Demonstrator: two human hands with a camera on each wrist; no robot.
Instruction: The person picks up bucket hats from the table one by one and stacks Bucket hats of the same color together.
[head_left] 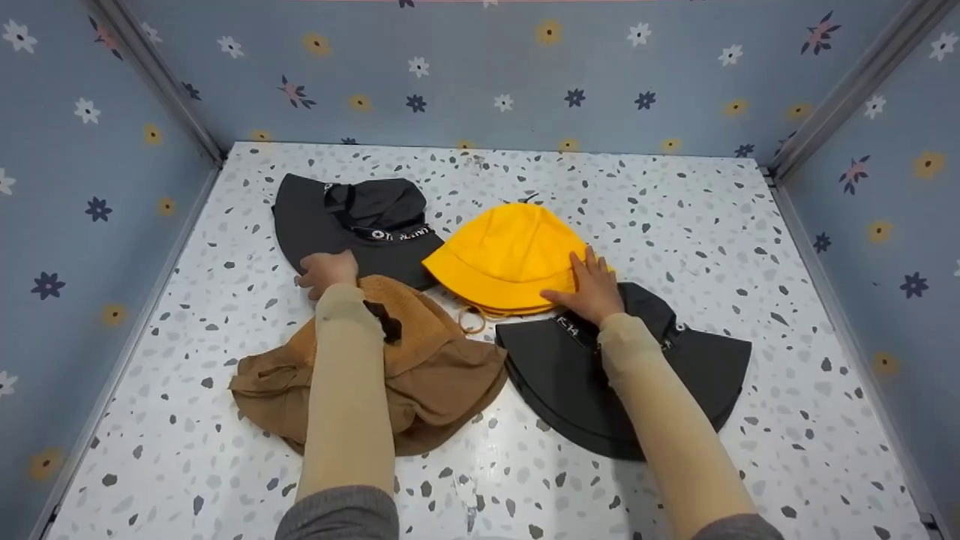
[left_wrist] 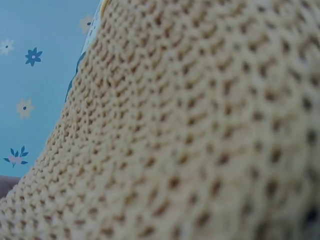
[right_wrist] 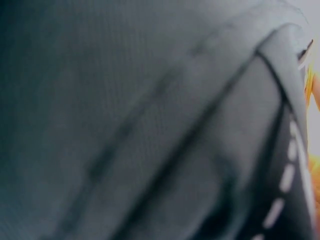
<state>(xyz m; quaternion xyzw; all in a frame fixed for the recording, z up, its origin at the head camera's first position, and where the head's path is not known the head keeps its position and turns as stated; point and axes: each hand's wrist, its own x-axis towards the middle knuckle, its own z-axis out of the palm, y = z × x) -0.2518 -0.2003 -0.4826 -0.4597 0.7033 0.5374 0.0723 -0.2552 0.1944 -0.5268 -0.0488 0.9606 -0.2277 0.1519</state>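
My left hand [head_left: 330, 271] holds the near edge of the brim of a black wide-brimmed hat [head_left: 315, 225], its fingertips partly hidden. Below that wrist lies a brown hat [head_left: 450, 379] with a tan textured crown, partly covered by my forearm. The fingers of my right hand [head_left: 596, 289] are spread on the right side of a yellow bucket hat [head_left: 510, 244], thumb on its brim. Under the right wrist is a second black wide-brimmed hat [head_left: 562, 382]. Its dark fabric [right_wrist: 150, 100] fills most of the right wrist view.
Beige knit fabric [left_wrist: 175, 125] blocks most of the left wrist view. A thin cord loop [head_left: 471, 321] lies by the yellow brim. The speckled white table [head_left: 795, 420] has flowered panels [head_left: 480, 75] at the back and both sides.
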